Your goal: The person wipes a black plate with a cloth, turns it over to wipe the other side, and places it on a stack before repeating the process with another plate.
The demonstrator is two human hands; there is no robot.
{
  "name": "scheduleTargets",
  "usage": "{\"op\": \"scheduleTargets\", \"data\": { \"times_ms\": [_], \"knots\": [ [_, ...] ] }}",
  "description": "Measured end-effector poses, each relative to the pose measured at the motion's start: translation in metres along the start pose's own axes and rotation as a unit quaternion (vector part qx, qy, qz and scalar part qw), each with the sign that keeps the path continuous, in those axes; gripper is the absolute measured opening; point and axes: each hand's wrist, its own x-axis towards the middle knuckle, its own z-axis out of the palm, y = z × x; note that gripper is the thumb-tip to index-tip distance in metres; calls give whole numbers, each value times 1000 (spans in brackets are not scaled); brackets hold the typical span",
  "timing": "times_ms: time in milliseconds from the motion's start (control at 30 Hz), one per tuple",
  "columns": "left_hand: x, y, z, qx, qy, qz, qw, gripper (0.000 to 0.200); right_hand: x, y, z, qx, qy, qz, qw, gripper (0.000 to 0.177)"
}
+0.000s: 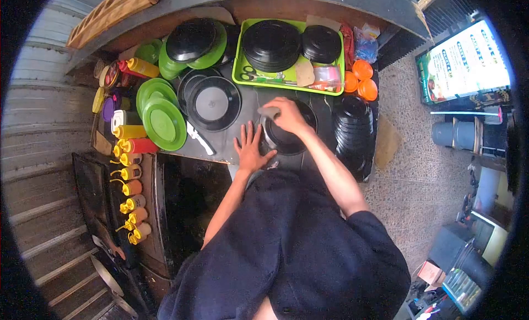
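Note:
Near the counter's front edge, a black plate (287,134) lies in front of me. My right hand (286,115) is closed on a greyish cloth (269,112) above the plate's upper left part. My left hand (250,149) rests with spread fingers at the plate's left side, its thumb by the rim; nothing is in it. To the left, another black plate (214,104) holds a grey disc-like centre. A knife with a white handle (200,140) lies between that plate and the green plates (165,123).
Behind is a green tray (237,72) with black plates, scissors and small items. Stacked black dishes (354,134) stand at the right, below orange bowls (362,70). Several sauce bottles (131,173) line the left side. A lit sign (465,61) stands at the far right.

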Motion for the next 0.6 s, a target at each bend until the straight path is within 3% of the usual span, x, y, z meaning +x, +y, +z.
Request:
{"op": "scheduleTargets", "data": {
  "times_ms": [67, 133, 167, 233, 300, 367, 400, 433, 467, 533, 600],
  "knots": [
    [3, 5, -11, 7, 9, -5, 1000, 110, -15, -25, -33, 97, 119, 172, 973, 26],
    [6, 4, -13, -184, 64, -16, 981, 97, -45, -5, -46, 171, 164, 273, 932, 27],
    [7, 4, -14, -185, 66, -18, 980, 97, -62, -7, -56, 176, 170, 301, 922, 26],
    [13, 4, -16, -320, 21, -89, 943, 82, -91, -13, -66, 179, 177, 326, 911, 25],
    [21, 3, -19, -382, -2, -122, 916, 75, -115, -14, -65, 113, 182, 397, 893, 25],
    [29, 4, -19, -513, -49, -217, 829, 67, -127, -4, -55, 140, 181, 423, 877, 25],
    [28, 6, -20, -511, -52, -215, 831, 67, -133, -3, -53, 165, 178, 448, 860, 26],
    [28, 8, -22, -522, -38, -217, 824, 63, -133, -11, -49, 165, 213, 415, 869, 26],
    [30, 10, -25, -533, -24, -218, 817, 60, -138, 7, -23, 92, 303, 372, 873, 25],
    [33, -3, -13, -518, -41, -206, 829, 61, -121, -38, -50, 151, 224, 420, 866, 27],
    [35, -6, -10, -503, -55, -193, 840, 61, -126, -24, -37, 110, 231, 379, 889, 27]
  ]
}}
